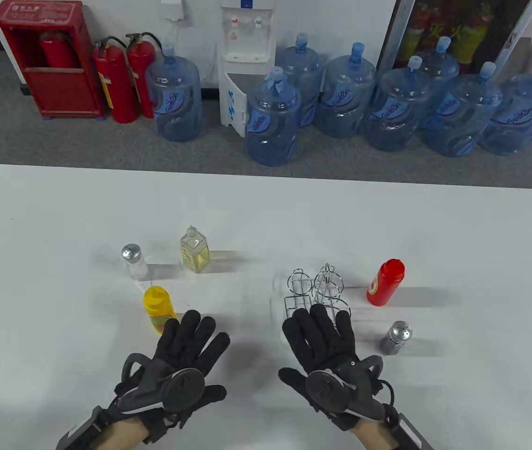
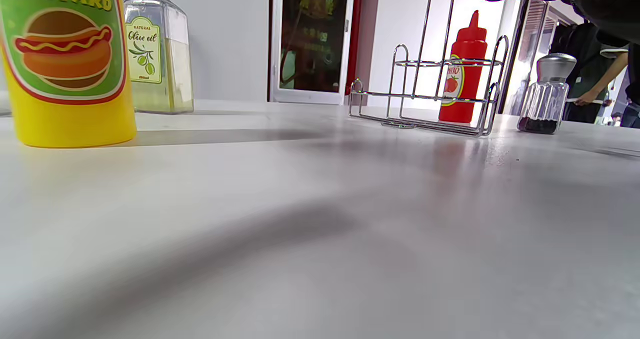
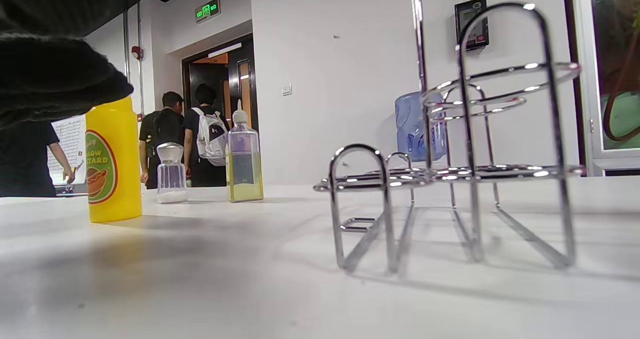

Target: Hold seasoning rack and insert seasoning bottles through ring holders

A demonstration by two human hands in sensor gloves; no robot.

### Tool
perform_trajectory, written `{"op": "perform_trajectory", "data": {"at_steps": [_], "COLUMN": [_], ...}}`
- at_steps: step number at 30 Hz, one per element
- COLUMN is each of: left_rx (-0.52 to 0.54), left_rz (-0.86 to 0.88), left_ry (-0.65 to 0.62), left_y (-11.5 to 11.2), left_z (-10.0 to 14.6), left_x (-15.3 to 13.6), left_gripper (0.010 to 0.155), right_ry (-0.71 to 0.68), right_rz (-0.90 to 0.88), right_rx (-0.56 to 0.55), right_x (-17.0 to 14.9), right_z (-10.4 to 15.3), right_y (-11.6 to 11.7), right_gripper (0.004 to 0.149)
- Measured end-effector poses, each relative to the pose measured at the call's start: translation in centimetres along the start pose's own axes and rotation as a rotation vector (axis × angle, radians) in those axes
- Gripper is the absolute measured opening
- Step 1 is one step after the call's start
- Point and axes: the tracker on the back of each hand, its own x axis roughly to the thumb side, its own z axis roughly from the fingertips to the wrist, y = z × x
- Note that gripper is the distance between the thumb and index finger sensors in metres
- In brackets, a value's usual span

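A chrome wire seasoning rack [image 1: 315,290] with ring holders stands empty on the white table; it also shows in the left wrist view [image 2: 425,96] and the right wrist view [image 3: 465,154]. My right hand [image 1: 324,349] lies flat and open just in front of the rack, holding nothing. My left hand [image 1: 186,356] lies flat and open next to the yellow mustard bottle [image 1: 158,307], holding nothing. An olive oil bottle [image 1: 194,250] and a salt shaker [image 1: 133,262] stand at the back left. A red ketchup bottle [image 1: 385,282] and a pepper shaker [image 1: 396,337] stand right of the rack.
The table's far edge [image 1: 266,180] borders a grey floor with several blue water jugs [image 1: 273,117], a water dispenser [image 1: 247,61] and red fire extinguishers [image 1: 116,79]. People stand in a doorway in the right wrist view [image 3: 190,134].
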Motion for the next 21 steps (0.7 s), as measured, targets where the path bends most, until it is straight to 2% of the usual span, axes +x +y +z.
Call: {"op": "perform_trajectory", "data": {"at_steps": [21], "left_rx": [0.0], "left_rz": [-0.008], "left_ry": [0.002], "left_y": [0.22], "left_z": [0.13], "left_x": [-0.08], "left_gripper": [0.089], "right_ry": [-0.004], "right_rz": [0.0], "right_rx": [0.008], "right_x": [0.2], "right_z": [0.18], "right_y": [-0.01], "right_gripper": [0.09]}}
